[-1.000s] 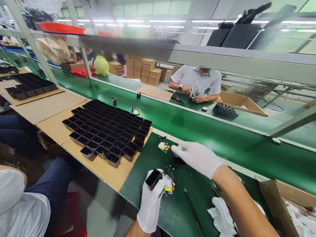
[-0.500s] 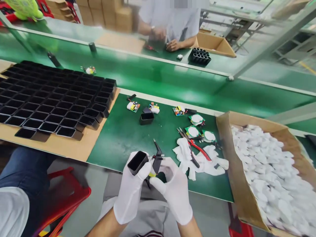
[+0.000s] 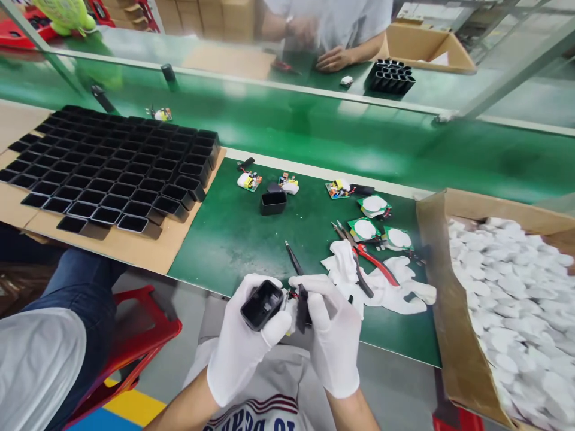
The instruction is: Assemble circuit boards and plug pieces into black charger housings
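Both my hands wear white gloves and meet just off the near edge of the green mat [image 3: 233, 233]. My left hand [image 3: 245, 344] is closed round a small black plastic housing [image 3: 261, 304], its open end tilted up and to the right. My right hand [image 3: 330, 335] pinches a small black part with wires [image 3: 302, 305] right beside the housing's mouth. Black tweezers [image 3: 293, 257] lie on the mat just beyond my fingers. Another black housing [image 3: 273, 202] stands on the mat with small circuit boards [image 3: 249, 181] behind it.
Several rows of empty black housings [image 3: 121, 173] stand on cardboard at the left. Red-handled cutters [image 3: 368, 260] rest on a spare white glove. A cardboard box of white pieces [image 3: 507, 305] is at the right. Beyond the green conveyor [image 3: 314, 131] another person works. A person's leg and a red stool [image 3: 135, 347] are at the left.
My view tipped down from the conveyor to the mat. My right hand came back from the mat and joined the left; the housing has turned and the black part sits nearer its mouth.
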{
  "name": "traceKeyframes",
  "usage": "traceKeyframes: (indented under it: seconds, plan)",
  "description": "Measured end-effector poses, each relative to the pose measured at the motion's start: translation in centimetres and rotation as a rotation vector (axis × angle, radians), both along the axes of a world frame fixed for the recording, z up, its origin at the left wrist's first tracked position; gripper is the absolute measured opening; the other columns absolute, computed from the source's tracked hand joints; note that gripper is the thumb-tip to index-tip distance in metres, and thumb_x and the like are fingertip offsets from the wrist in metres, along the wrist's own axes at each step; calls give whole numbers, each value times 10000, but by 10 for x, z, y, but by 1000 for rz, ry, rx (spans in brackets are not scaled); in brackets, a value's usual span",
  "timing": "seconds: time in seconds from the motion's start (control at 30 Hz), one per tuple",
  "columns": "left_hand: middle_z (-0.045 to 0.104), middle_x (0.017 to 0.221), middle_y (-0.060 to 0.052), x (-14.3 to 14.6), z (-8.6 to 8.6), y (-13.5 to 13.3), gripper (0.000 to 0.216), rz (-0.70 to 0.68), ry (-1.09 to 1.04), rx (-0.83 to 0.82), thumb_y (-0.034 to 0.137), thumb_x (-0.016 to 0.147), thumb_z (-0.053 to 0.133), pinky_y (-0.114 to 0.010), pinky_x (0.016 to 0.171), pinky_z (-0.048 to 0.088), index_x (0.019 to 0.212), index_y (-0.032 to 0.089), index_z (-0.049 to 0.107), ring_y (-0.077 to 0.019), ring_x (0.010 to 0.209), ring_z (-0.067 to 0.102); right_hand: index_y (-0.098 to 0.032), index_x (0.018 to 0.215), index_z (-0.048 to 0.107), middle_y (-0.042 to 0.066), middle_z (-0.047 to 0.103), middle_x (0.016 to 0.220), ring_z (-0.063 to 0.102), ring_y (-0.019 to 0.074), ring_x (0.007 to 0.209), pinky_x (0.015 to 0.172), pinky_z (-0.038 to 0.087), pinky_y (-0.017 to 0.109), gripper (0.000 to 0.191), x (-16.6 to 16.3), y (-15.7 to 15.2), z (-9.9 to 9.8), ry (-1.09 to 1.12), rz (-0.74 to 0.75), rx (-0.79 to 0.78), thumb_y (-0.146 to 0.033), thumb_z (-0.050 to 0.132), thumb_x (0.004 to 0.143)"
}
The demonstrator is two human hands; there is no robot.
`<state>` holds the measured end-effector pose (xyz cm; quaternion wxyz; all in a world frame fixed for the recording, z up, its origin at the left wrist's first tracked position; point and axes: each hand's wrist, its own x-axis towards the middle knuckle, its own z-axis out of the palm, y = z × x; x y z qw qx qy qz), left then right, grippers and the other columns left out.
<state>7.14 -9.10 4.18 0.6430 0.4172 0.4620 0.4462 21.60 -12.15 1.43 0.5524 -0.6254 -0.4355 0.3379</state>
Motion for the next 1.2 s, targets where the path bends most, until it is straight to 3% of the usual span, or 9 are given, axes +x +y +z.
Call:
traceKeyframes:
  seconds: [0.13, 0.2, 0.3, 0.47, 0.67, 0.73, 0.87, 1.03, 1.2]
  plan:
    - [651, 772, 20, 3, -11, -7, 267, 107, -245, -155, 426, 902, 781, -318, 809, 542, 947, 208, 634, -162, 738, 630, -261, 1359, 715, 100, 772, 1180, 749, 273, 1019, 916, 632, 421, 590, -4, -12, -7, 125, 88, -8, -694, 664, 961]
    - [664, 802, 17, 3, -15, -9, 261, 141, -269, -170, 426, 914, 777, -336, 881, 544, 988, 211, 648, -173, 798, 653, -263, 1352, 712, 109, 753, 1235, 734, 295, 1089, 961, 623, 447, 608, -7, -16, -6, 70, 158, -40, -673, 748, 905]
    - [685, 815, 14, 4, -14, -11, 293, 139, -162, -127, 415, 877, 821, -323, 810, 555, 1010, 214, 656, -175, 767, 662, -277, 1233, 749, 88, 745, 1226, 710, 300, 1143, 996, 606, 446, 487, -10, -15, 1, -27, 173, -93, -534, 863, 835]
    - [711, 874, -1, 3, -6, -13, 296, 44, 36, 56, 432, 896, 822, -317, 747, 577, 1020, 230, 646, -186, 753, 700, -254, 1045, 752, 26, 735, 992, 703, 236, 910, 833, 608, 364, 379, 0, -8, 8, 25, 217, -216, -381, 936, 739]
    - [684, 1053, -41, -5, 0, -15, 497, -112, 146, 366, 468, 868, 883, -357, 816, 619, 1260, 296, 629, -230, 930, 733, -246, 951, 717, -8, 647, 787, 613, 201, 702, 645, 548, 333, 325, 12, -14, 15, 94, 142, -163, -451, 860, 743]
    - [678, 1113, -62, -5, 2, -15, 512, -137, 110, 404, 508, 901, 842, -370, 811, 632, 1306, 314, 598, -242, 959, 743, -261, 1043, 720, 33, 705, 902, 653, 227, 739, 645, 574, 359, 408, 12, -16, 18, 207, 129, -135, -559, 830, 787]
    - [636, 1155, -83, -6, 1, -13, 571, -75, 198, 553, 575, 883, 836, -393, 822, 622, 1307, 289, 582, -250, 968, 716, -317, 1260, 698, 112, 711, 1344, 734, 357, 1106, 872, 650, 498, 598, 17, -20, 18, 352, 143, -94, -681, 824, 802]
    - [599, 1146, -90, -13, -8, -7, 660, -40, 401, 678, 576, 838, 881, -420, 875, 585, 1309, 265, 540, -264, 1020, 638, -321, 1351, 642, 125, 743, 1058, 764, 371, 960, 778, 666, 520, 662, 33, -26, 17, 216, 142, -43, -698, 790, 828]
    - [554, 1166, -89, -16, -13, -5, 592, 4, 463, 774, 410, 863, 873, -393, 881, 564, 1304, 247, 513, -251, 1043, 600, -359, 1297, 634, 128, 721, 1132, 760, 410, 1025, 852, 665, 584, 691, 32, -31, 31, 96, 193, 70, -715, 845, 744]
